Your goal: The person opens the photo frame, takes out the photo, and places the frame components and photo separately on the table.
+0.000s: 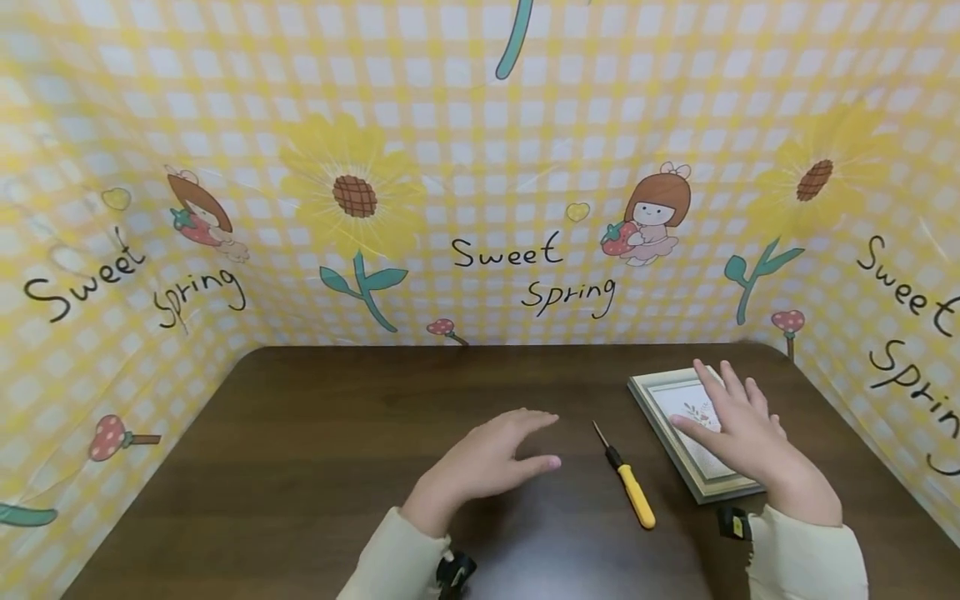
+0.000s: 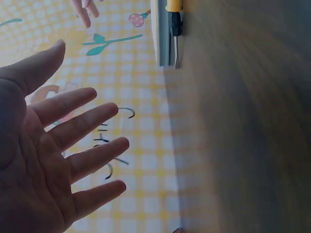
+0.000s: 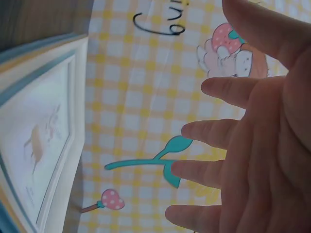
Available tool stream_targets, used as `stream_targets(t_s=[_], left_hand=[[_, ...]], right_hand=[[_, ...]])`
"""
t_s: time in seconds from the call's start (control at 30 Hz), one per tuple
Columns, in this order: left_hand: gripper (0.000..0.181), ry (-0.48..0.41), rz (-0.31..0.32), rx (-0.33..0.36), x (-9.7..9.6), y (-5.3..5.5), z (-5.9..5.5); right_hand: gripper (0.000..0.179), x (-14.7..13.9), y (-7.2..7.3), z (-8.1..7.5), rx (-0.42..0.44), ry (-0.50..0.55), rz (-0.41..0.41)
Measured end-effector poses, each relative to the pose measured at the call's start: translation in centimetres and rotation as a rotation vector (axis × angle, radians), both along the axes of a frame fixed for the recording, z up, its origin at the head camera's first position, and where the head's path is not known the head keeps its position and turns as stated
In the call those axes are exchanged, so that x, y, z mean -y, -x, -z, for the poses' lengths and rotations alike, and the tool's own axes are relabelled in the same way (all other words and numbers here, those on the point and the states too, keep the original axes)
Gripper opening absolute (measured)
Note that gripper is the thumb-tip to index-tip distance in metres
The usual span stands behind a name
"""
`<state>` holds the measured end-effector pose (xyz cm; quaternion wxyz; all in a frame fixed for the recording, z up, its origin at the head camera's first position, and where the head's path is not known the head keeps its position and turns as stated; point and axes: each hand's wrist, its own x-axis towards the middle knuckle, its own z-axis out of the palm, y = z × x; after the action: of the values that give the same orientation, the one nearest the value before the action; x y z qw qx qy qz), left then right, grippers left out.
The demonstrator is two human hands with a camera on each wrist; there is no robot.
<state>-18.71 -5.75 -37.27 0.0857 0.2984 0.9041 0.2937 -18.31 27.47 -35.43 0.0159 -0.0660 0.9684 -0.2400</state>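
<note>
A screwdriver (image 1: 636,497) with a yellow handle and black collar lies on the dark wooden table, its metal tip pointing away. To its right lies a picture frame (image 1: 678,433) with a pale stepped border and a leaf print inside. My right hand (image 1: 750,437) hovers over the frame's right part with fingers spread, holding nothing; in the right wrist view the picture frame (image 3: 77,97) is apart from the fingers. Left of the screwdriver, my left hand (image 1: 487,458) is held above the table, fingers extended and nothing in them. The left wrist view shows its bare palm (image 2: 34,170).
A yellow checked cloth (image 1: 480,167) printed with flowers and lettering hangs behind the table and along both sides. The dark table top (image 1: 300,467) extends to the left of my hands. Black straps (image 1: 454,573) sit at both wrists.
</note>
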Motion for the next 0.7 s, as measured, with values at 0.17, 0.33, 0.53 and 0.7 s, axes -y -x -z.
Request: stream_targets(t_s=[0.17,0.33,0.53,0.7], left_hand=[[0.05,-0.091,-0.032,0.062,-2.0,1.4,0.3],[0.043,-0.094,-0.074,0.077,-4.5,1.8,0.3],[0.031,-0.209,-0.25,0.161,-8.1,2.5,0.2],[0.023,-0.244,-0.325,0.239,-10.7,3.1,-0.3]], right_hand=[[0.089,-1.7,0.6,0.6,0.016,0.002,0.0],[0.083,-3.4,1.7,1.5,-0.034,0.0,-0.039],[0.08,-5.5,2.5,1.7,-0.019,-0.035,-0.03],[0.082,-6.9,3.0,1.6,0.06,-0.072,0.016]])
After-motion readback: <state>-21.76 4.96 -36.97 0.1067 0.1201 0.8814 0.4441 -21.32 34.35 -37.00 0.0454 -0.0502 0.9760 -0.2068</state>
